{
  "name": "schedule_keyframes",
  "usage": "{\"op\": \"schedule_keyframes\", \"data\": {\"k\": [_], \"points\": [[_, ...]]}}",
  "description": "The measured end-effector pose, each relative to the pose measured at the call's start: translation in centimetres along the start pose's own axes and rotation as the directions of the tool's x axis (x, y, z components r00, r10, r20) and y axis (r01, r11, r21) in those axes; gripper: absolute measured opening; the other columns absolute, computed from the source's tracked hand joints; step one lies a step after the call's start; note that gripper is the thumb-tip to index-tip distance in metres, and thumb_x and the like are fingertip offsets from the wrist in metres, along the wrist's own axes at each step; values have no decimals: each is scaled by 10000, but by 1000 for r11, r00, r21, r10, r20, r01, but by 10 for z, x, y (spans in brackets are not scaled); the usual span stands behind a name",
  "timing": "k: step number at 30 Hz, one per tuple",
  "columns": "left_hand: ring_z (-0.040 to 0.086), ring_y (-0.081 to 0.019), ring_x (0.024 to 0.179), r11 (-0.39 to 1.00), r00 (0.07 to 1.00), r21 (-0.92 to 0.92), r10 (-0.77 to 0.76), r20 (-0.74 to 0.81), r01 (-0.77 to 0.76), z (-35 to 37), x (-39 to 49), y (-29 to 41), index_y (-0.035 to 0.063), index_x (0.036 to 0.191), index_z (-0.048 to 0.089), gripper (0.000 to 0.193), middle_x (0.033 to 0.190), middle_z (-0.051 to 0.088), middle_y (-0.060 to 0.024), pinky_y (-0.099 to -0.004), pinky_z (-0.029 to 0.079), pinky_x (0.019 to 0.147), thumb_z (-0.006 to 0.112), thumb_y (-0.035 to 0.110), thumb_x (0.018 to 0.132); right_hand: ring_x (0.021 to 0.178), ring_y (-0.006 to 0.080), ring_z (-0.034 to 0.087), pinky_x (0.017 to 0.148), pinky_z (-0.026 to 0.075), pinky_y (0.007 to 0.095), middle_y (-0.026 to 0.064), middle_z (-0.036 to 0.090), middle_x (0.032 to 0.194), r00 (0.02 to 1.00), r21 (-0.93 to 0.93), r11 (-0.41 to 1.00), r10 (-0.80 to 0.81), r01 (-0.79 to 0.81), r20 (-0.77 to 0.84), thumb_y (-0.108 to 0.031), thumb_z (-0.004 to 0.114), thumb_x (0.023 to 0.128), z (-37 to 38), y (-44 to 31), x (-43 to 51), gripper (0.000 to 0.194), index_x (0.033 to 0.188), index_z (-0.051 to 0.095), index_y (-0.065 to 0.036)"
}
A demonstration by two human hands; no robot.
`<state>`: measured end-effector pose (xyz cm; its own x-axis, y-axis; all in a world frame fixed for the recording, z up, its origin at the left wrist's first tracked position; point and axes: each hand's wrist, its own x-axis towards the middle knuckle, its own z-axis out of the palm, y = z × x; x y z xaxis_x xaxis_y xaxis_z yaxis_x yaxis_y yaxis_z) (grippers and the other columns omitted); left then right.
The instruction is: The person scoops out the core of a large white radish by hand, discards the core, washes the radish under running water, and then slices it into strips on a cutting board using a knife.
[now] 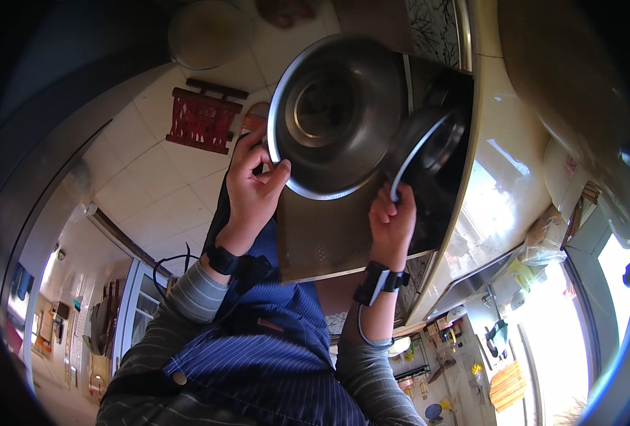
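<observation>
My left hand (pixel 255 183) pinches the rim of a large stainless steel basin (pixel 371 120) between thumb and fingers. The basin is tilted, with its hollow inside facing me. Beneath it is a pulled-out drawer (pixel 315 239) with a textured bottom; whether the basin touches the drawer cannot be made out. To the right, my right hand (pixel 393 215) grips the rim of a smaller metal bowl (pixel 436 141), which stands steeply on edge over the dark side of the drawer. The basin hides much of the drawer's far part.
A glossy countertop (pixel 488 175) runs along the drawer's right side. On the tiled floor to the left stand a small red stool (pixel 204 120) and, farther off, a round pale container (pixel 210 34). A plastic bag (pixel 546 242) lies by the counter's far right.
</observation>
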<state>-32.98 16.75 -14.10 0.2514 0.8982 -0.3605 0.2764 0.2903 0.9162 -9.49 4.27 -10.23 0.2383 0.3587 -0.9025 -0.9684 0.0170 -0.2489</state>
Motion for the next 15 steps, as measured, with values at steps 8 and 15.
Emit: {"op": "schedule_keyframes", "data": {"k": [8,15], "points": [[631,-120,1035,988,991,-103,-121,-51,115,-16,-8,9,-2,822,571,190,1380,611,-131,-276,511,859,749,-22,887,1055,225,680,912,566,358,162,708,1158,856,-108,861,-507,498,-96,-262,673,1047,8,-43,5,352,1301,610,-27],[577,-66,975,936,979,-300,-201,-30,183,-55,-15,47,2,936,649,81,1299,613,-42,-232,498,851,730,-1,928,963,145,599,850,504,316,39,643,1029,419,-530,661,-749,530,-514,-167,708,977,-35,15,-90,309,1248,638,-39]]}}
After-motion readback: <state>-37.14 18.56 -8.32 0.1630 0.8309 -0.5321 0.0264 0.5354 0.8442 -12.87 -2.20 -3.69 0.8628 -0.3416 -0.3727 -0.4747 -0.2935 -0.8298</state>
